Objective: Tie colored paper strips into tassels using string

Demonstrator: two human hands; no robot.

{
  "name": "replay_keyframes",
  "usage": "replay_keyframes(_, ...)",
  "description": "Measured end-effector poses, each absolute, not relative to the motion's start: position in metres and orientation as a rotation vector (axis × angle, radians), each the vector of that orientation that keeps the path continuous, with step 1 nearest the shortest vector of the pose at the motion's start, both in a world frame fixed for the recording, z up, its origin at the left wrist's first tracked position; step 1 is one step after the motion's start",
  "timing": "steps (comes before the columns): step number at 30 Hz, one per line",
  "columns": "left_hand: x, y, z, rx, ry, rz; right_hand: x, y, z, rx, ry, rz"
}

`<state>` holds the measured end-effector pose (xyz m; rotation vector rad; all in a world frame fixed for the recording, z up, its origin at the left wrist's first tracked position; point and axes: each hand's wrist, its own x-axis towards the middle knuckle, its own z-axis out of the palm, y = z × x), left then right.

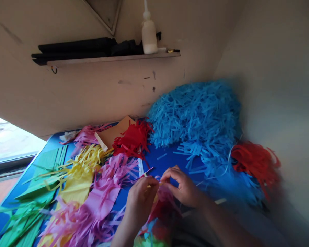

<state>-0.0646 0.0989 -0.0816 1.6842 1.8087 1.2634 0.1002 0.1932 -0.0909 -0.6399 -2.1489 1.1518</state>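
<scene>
Both hands meet low in the middle of the head view, over a blue table. My left hand is closed, fingers pinched on a bunch of mixed fringed paper strips, red, pink and blue, that hangs down between the hands. My right hand is closed too, thumb and fingers pinching the top of the same bunch close to the left fingertips. Pink fringed paper lies just left of the hands.
A big heap of blue paper fringe fills the back right corner, red fringe beside it. Yellow, green and red fringed sheets cover the left. A white bottle stands on a wall shelf.
</scene>
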Motion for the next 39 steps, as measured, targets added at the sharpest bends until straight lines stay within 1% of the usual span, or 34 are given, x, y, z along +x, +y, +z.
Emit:
replay_keyframes(2,-0.063,0.099,-0.082,1.774,1.817,1.283,0.101,0.192,-0.091,-0.672,-2.131,1.194)
replay_keyframes(6,-0.063,0.099,-0.081,1.919,1.84,1.317,0.102,0.194,-0.096,-0.788,-1.99,1.388)
replay_keyframes(14,-0.063,0.1,-0.082,1.966,1.821,1.292,0.103,0.196,-0.099,-0.913,-1.858,1.479)
replay_keyframes(18,-0.066,0.101,-0.076,2.031,1.73,1.236,0.106,0.195,-0.097,-0.808,-1.943,1.394)
replay_keyframes(21,-0.073,0.102,-0.073,2.046,1.731,1.228,0.109,0.196,-0.095,-0.81,-1.971,1.318)
replay_keyframes(28,-0.067,0.103,-0.073,2.226,1.763,1.392,0.108,0.191,-0.092,-0.805,-2.003,1.234)
replay_keyframes(33,-0.06,0.103,-0.075,2.246,1.771,1.379,0.107,0.189,-0.092,-0.815,-2.016,1.173)
replay_keyframes(39,-0.063,0.109,-0.083,2.295,1.817,1.326,0.103,0.185,-0.092,-0.7,-2.08,0.937)
